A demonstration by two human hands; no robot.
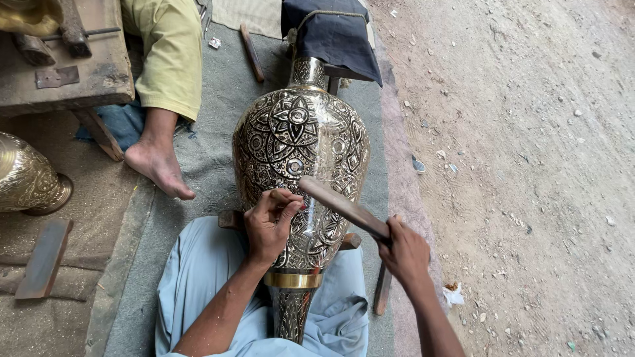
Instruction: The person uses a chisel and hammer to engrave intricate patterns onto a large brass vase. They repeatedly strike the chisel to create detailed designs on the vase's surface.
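Grey mat (198, 198): engraved brass vase (301, 152) lying; left hand (268, 228) pinches a chisel, right hand (405, 254) at 3 o'clock grips a wooden mallet (344, 208); light, square taps suit best.

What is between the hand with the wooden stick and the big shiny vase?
Nothing visible blocks it. The right hand holds the flat wooden mallet, whose far end reaches over the engraved brass vase. The left hand presses a small tool, mostly hidden, against the vase just beside that end.
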